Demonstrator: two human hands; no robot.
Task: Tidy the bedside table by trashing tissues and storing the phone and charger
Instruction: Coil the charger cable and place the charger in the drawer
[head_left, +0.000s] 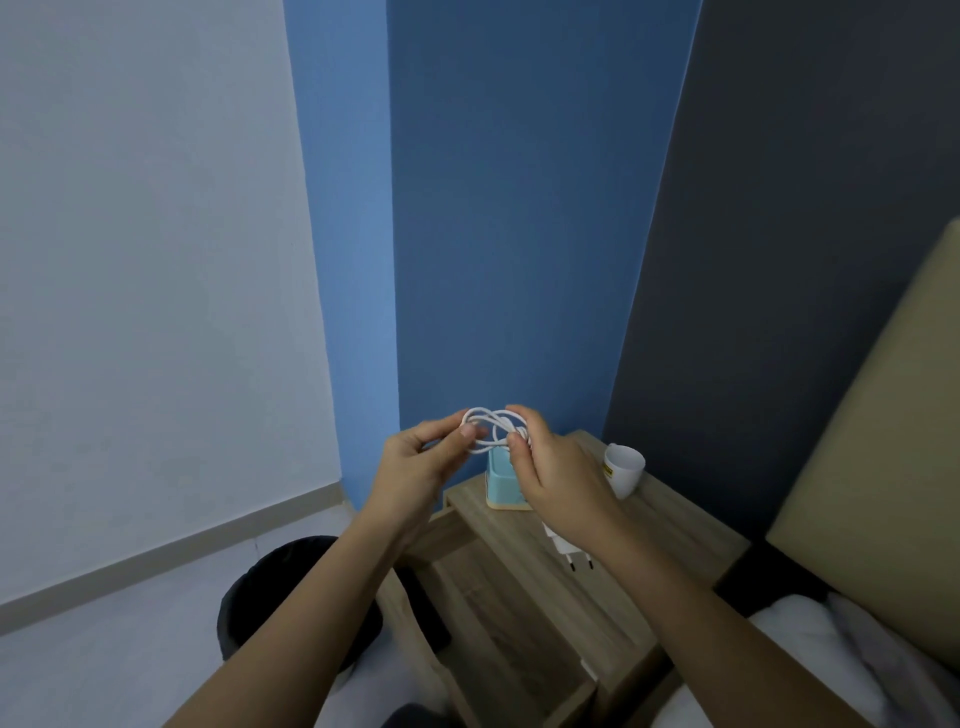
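While both forearms extend forward and upward from the lower edge of the view, the left hand (415, 462) and right hand (556, 467) meet in front of the blue wall, above the bedside table (649, 551). Between them is the white charger cable (493, 427), wound into several loose loops. The left thumb and fingertips pinch the left side of the coil; the right thumb and index finger pinch the right side, with the remaining right fingers curled inward (both grips are closed on the cable). The white charger plug (567, 550) shows below the right wrist, prongs pointing toward the viewer; whether it hangs or rests on the tabletop cannot be determined. A light blue box (501, 480) and a white cup (623, 470) stand on the table. The drawer (498, 623) is open. A black trash bin (275, 587) sits on the floor to the left.
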